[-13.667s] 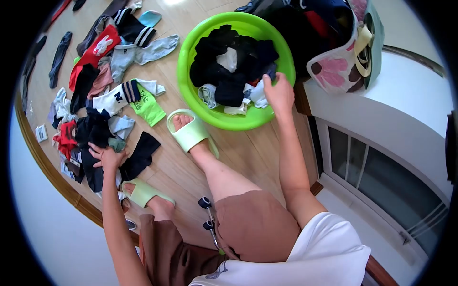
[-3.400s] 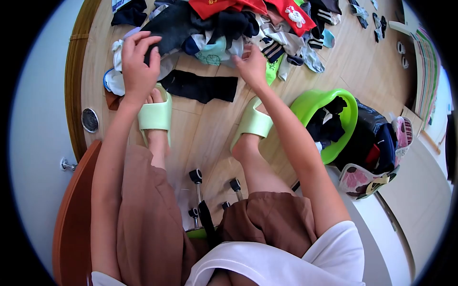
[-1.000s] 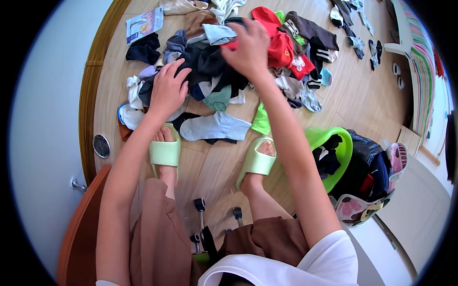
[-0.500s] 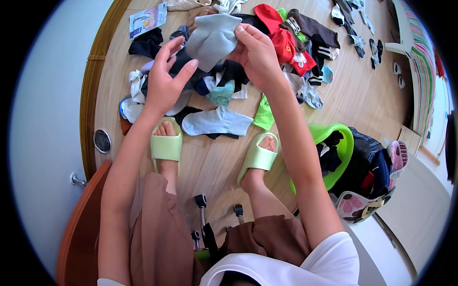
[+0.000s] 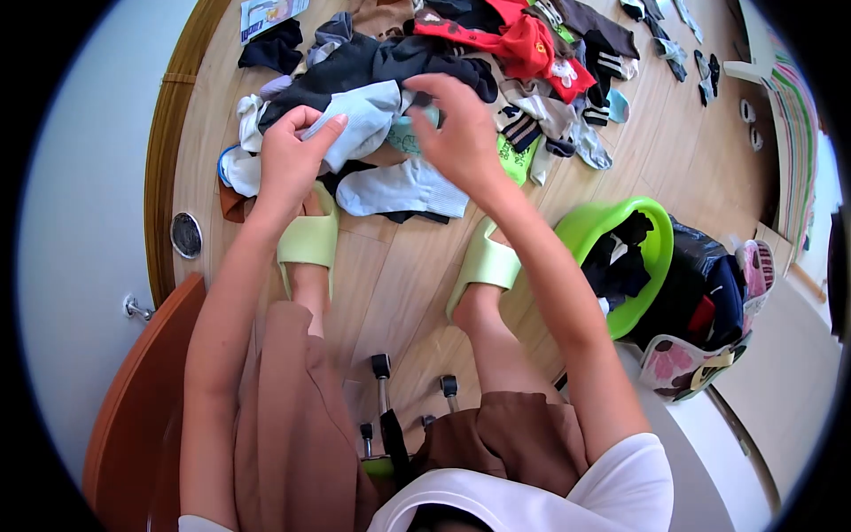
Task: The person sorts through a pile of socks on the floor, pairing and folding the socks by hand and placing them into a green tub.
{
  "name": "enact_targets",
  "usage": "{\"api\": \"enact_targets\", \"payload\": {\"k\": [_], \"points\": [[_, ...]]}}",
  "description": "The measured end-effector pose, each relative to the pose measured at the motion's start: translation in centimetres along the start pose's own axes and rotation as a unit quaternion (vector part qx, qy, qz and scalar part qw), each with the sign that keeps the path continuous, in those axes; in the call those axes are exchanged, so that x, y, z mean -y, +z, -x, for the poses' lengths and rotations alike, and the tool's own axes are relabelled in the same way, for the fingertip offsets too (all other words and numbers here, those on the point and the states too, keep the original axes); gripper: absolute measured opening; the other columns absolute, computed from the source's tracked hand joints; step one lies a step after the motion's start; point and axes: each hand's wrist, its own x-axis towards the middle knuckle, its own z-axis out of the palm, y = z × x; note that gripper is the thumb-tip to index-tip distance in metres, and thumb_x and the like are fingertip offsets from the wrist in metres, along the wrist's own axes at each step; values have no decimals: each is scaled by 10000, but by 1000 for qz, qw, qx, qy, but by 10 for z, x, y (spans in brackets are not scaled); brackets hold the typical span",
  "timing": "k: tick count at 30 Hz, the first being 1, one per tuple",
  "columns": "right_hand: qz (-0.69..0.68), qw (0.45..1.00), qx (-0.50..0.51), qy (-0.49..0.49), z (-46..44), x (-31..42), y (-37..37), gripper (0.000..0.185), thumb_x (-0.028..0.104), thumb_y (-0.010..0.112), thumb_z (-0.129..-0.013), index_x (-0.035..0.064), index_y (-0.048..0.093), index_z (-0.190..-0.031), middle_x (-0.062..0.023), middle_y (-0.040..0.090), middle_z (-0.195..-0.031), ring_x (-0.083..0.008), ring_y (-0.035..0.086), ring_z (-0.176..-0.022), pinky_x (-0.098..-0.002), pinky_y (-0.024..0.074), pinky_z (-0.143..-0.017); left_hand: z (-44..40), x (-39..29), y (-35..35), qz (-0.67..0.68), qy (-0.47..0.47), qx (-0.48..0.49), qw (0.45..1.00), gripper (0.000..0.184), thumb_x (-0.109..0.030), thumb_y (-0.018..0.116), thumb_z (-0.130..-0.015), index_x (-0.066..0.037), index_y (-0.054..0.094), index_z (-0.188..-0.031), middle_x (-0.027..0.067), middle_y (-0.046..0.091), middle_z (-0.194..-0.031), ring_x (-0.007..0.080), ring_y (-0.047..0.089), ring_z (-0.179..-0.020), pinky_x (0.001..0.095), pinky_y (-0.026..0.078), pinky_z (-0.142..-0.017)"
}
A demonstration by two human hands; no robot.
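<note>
My left hand (image 5: pixel 297 160) pinches a light grey sock (image 5: pixel 362 115) near its lower left end. The sock stretches up and right over the pile. Beside its other end, my right hand (image 5: pixel 459 133) has thumb and index finger apart, with nothing visible between them. Just below lies a pale blue-white sock (image 5: pixel 399 188) on top of a dark one, close to my slippers. Behind the hands are dark grey garments (image 5: pixel 332 75), red socks (image 5: pixel 527 53) and a teal sock (image 5: pixel 405 137), partly hidden.
A bright green bucket (image 5: pixel 654 301) with dark items stands at the right, beside a flower-patterned bag (image 5: pixel 674 363) of clothes. Paired socks (image 5: pixel 665 49) lie at the far right. A printed packet (image 5: pixel 266 16) is at the upper left. Chair casters (image 5: pixel 381 365) stand between my legs.
The grey sock has come down and left, toward me. My left hand has closed on it, while my right hand has let go and opened.
</note>
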Motion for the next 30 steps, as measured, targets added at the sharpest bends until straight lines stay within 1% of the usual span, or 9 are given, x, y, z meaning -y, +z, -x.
{"api": "enact_targets", "payload": {"k": [5,8,9,13,16,18,19,23,30], "points": [[43,990,79,-110,38,35,27,852,187,820,-681,42,437,-1428,-233,529,-1369,-427,488,-1294,-475,413,-1096,17,-10,3,165,-104,89,977,181,-207,665,-986,-30,701,-978,-15,681,-886,56,608,-767,223,486,-695],[-69,994,52,-61,42,39,36,836,166,808,-715,24,412,-1437,-243,519,-1386,-430,506,-1268,-478,424,-1078,34,-30,12,248,-113,139,952,162,-175,587,-1024,-41,679,-1026,13,694,-959,72,644,-895,262,522,-789],[-94,994,-8,-54,41,42,36,647,113,758,-784,29,508,-1375,-231,617,-1254,-412,601,-1137,-459,493,-967,33,-27,11,258,-87,162,948,186,-158,567,-1028,-23,673,-1099,19,692,-974,88,643,-922,272,513,-835],[-175,978,89,64,28,39,13,287,33,647,-878,51,679,-1162,-171,709,-918,-341,693,-863,-380,539,-755,29,-27,2,13,154,49,987,287,-136,721,-888,-26,657,-1145,89,628,-1237,159,626,-1036,299,505,-905],[-230,958,158,64,23,47,-16,298,21,614,-887,44,668,-1178,-151,710,-932,-251,691,-851,-347,530,-763,28,-54,0,-171,353,99,914,494,-121,787,-786,-64,622,-1248,76,624,-1212,198,613,-1095,335,470,-977],[-300,939,144,86,23,50,-33,271,14,594,-903,17,659,-1167,-47,688,-918,-105,626,-847,-294,521,-757,28,-51,-1,-128,232,237,935,465,-113,790,-783,-39,636,-1215,75,672,-1078,179,638,-1045,316,467,-979],[-331,928,124,121,26,51,-43,257,17,587,-917,11,657,-1163,-26,681,-931,-89,617,-847,-280,517,-752,27,-44,-1,-158,230,241,929,327,-129,770,-811,-19,670,-1103,48,680,-897,137,636,-884,293,493,-866],[-337,906,47,251,51,36,-76,192,97,617,-974,10,658,-1141,30,653,-936,-51,578,-825,-246,496,-710,18,-25,2,-174,37,328,928,213,-186,752,-869,-13,677,-968,-18,611,-846,75,528,-782,264,439,-710],[-88,959,33,267,124,-16,-54,179,34,688,-877,60,746,-1045,-39,693,-866,-123,616,-743,-262,479,-672,23,27,-18,-269,116,253,922,131,-18,701,-864,-11,697,-995,21,624,-897,111,596,-775,273,462,-688]]}}
